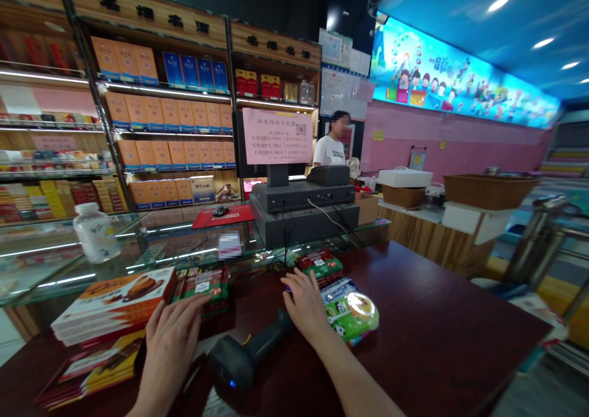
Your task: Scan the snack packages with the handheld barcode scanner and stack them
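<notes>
On the left of the counter, my left hand [172,337] rests with its fingers stretched out between a stack of white-and-orange boxes [122,297] and some green-and-red packs [202,285]. Whether the fingertips press on the packs is hard to tell. My right hand [306,303] has its fingers spread, beside a second group of green-and-red packs [322,263] and a green wipes pack [352,316]. Between my hands lies a black barcode scanner [237,362] with a blue light; its handle reaches to my right palm. Yellow-and-brown flat packs [99,368] lie near my left wrist.
A cash register [304,211] with a screen and pink sign [276,136] stands ahead on the glass case. A plastic bottle [95,233] is at left, and a mouse [221,211] sits on a red mat. Behind the register is a person [329,150]; shelves [170,135] hold boxes.
</notes>
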A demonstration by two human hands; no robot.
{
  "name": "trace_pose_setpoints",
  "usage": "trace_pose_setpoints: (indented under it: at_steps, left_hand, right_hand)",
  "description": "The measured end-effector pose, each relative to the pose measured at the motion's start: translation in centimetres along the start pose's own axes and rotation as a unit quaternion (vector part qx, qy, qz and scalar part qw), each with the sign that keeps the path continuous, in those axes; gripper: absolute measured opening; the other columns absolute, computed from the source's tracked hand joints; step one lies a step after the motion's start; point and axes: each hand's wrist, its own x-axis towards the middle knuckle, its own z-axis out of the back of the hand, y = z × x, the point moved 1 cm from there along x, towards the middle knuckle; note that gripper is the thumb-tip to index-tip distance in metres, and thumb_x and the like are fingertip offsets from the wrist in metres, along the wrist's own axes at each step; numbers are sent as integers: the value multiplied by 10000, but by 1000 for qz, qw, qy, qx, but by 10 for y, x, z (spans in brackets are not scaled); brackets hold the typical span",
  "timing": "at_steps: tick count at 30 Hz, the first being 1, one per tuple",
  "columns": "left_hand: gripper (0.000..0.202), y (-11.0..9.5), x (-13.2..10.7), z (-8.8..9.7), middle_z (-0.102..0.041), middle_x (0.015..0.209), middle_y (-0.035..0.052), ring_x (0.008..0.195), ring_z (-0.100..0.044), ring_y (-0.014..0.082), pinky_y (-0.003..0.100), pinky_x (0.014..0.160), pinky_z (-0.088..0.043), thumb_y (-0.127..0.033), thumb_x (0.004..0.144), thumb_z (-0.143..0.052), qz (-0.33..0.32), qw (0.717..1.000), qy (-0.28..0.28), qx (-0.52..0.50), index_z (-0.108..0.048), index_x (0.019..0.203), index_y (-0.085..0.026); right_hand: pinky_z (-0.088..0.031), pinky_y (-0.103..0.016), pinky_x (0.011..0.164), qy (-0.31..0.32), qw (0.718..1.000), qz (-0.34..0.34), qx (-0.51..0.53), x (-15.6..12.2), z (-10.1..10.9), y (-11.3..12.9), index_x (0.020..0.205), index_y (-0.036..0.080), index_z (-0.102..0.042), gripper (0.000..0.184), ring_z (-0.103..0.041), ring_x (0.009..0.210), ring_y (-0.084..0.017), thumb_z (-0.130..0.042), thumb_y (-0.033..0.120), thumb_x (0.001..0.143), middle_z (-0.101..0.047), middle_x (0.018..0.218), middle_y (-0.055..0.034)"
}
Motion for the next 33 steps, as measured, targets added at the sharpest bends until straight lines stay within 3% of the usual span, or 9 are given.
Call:
trace_pose_setpoints:
  at_steps: [10, 14, 20, 26, 33]
  left_hand:
    - [290, -1, 1, -3, -734, 1132, 21, 1036, -649, 207, 439, 1122, -285, -274, 955, -454, -7, 1000, 17, 17, -638, 1178, -288]
    - [310, -5, 7, -5, -735, 1119, 8, 1045, -651, 195, 446, 1152, -252, -262, 957, -455, -12, 999, 27, 19, -636, 1204, -313]
    - [301, -19, 22, -13, -734, 1136, 18, 1078, -647, 221, 528, 1167, -231, -241, 949, -452, 1, 997, 81, 6, -675, 1137, -312]
    - [320, -44, 53, -24, -735, 1148, 0, 1146, -622, 243, 611, 1176, -171, -196, 925, -467, -13, 990, 142, -19, -685, 1121, -325]
    - [346, -96, 91, -47, -717, 1200, 32, 1158, -615, 228, 607, 1170, -193, -192, 923, -456, -23, 972, 217, -91, -657, 1180, -306]
  right_hand:
    - [-160, -568, 1208, -10, 998, -34, -53, 6, 20, -12, 1195, 189, -689, 339, -521, 1312, -289, -538, 143, 894, -691, 1265, -89]
    - [-163, -565, 1201, -13, 996, -57, -72, 10, 32, -24, 1196, 162, -684, 333, -535, 1291, -296, -536, 158, 897, -692, 1255, -102]
    - [-196, -603, 1172, -28, 990, -110, -88, 12, 40, -52, 1192, 212, -671, 344, -529, 1297, -294, -507, 171, 893, -674, 1284, -92]
    - [-194, -619, 1168, -20, 986, -144, -85, 11, 43, -76, 1226, 221, -642, 347, -495, 1334, -295, -511, 209, 904, -650, 1319, -89]
    - [-207, -632, 1159, 10, 982, -167, -86, 17, 51, -82, 1249, 213, -634, 368, -476, 1351, -319, -539, 238, 894, -638, 1336, -96]
